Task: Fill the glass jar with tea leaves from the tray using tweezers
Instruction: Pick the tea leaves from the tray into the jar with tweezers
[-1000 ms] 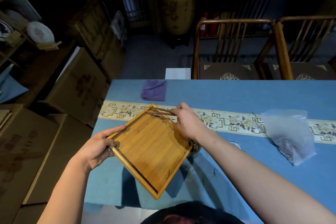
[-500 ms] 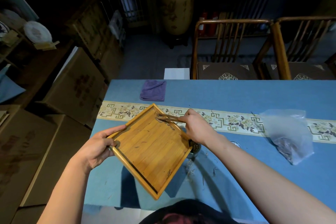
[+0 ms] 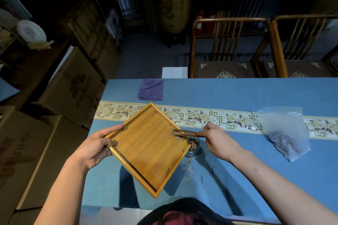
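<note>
My left hand (image 3: 96, 149) grips the left corner of a square bamboo tray (image 3: 146, 150), held tilted above the blue tablecloth with its right corner low. Under that right corner stands the glass jar (image 3: 194, 147), partly hidden by the tray and holding tea leaves. My right hand (image 3: 218, 139) holds wooden tweezers (image 3: 184, 133) whose tips rest on a small clump of tea leaves (image 3: 178, 136) at the tray's right edge, just above the jar's mouth. The tray floor is otherwise nearly bare.
Loose tea leaves (image 3: 189, 169) lie scattered on the cloth in front of the jar. A clear plastic bag (image 3: 284, 131) with tea lies to the right. A folded purple cloth (image 3: 151, 89) sits at the far edge. Two wooden chairs (image 3: 226, 49) stand behind the table; cardboard boxes (image 3: 69, 87) at left.
The tweezers have swept from the tray's far corner down along its right edge to the corner over the jar, pushing leaves along. My left hand has kept the tray tilted.
</note>
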